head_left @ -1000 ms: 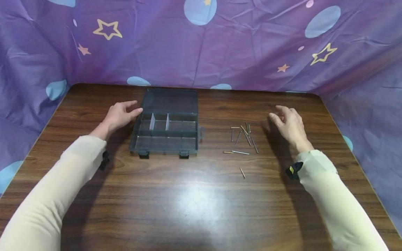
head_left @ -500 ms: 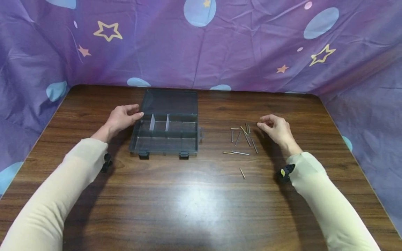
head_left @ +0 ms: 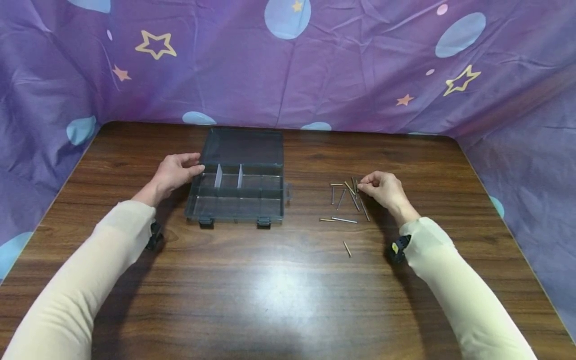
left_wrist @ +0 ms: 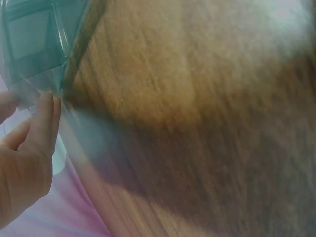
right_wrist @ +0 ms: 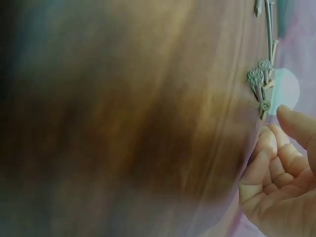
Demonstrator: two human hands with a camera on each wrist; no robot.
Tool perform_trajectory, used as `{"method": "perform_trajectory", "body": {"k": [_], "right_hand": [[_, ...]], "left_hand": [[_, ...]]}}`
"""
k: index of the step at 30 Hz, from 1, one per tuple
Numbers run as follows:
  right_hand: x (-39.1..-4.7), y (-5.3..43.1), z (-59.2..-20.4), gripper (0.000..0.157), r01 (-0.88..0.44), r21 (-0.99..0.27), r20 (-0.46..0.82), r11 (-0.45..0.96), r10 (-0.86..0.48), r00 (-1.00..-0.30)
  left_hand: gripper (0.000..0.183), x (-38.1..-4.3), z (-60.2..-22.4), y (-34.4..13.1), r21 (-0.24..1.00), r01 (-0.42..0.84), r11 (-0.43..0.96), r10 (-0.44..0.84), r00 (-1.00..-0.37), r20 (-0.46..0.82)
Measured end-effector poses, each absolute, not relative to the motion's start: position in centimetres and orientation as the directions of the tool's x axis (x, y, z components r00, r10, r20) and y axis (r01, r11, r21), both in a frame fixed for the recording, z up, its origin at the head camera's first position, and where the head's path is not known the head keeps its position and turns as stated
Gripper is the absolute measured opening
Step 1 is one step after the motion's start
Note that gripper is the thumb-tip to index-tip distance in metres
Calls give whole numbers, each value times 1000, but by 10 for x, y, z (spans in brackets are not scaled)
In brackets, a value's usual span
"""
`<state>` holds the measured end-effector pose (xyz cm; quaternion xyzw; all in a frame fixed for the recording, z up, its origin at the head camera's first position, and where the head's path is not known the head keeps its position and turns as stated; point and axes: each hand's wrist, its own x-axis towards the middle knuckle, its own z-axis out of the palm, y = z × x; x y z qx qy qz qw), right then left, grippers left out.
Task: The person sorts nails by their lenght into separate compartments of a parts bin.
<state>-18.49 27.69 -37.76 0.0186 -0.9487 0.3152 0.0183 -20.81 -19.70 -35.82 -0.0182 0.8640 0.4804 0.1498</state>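
Observation:
An open dark translucent organizer box (head_left: 238, 206) lies left of the middle in the head view, its lid laid back. My left hand (head_left: 173, 175) touches its left side near the hinge, fingers mostly straight. In the left wrist view those fingertips (left_wrist: 47, 101) meet a corner of the box (left_wrist: 37, 39). Several loose nails (head_left: 352, 196) lie to the right of the box, silvery and brassy. My right hand (head_left: 384, 190) reaches the right side of this pile, fingertips beside a nail. In the right wrist view thumb and forefinger stand apart, just short of the nail heads (right_wrist: 255, 77).
Thin upright dividers (head_left: 240, 176) split the rear row of the box. A clear tab (head_left: 289, 191) sticks out at its right side. One nail (head_left: 347, 249) lies apart, nearer the front. A purple patterned cloth (head_left: 342, 75) hangs behind the brown wooden table (head_left: 202, 300).
My right hand has moved left and toward me, from the bare wood on the right to the nails. My left hand has shifted slightly forward along the box's side. The nails have not moved.

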Motion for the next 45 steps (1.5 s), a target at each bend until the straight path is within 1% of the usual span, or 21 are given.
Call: {"method": "perform_trajectory", "body": {"k": [9,14,17,24,34,39,45], "right_hand": [[-186,273,-376,19,-23,-574,19,818,-14,-1000],[-189,271,-375,19,2,-566,-19,824,-11,-1000],[-191,270,-373,19,31,-581,-59,813,-3,-998],[-196,270,-370,16,156,-646,-204,747,29,-979],[-198,272,-372,9,253,-719,-310,647,27,-950],[-200,271,-373,11,280,-721,-339,633,31,-940],[-200,271,-373,12,282,-716,-335,638,40,-941]], "left_hand": [[54,-207,-362,-196,833,-205,513,79,-956,-283],[54,-207,-362,-196,836,-212,506,71,-956,-285],[54,-207,-362,-196,835,-213,508,70,-955,-287],[54,-207,-363,-197,837,-205,508,77,-957,-281],[54,-208,-366,-197,848,-198,492,79,-960,-269],[53,-207,-368,-197,854,-190,484,83,-962,-261],[52,-206,-368,-197,853,-180,490,88,-963,-254]]}}
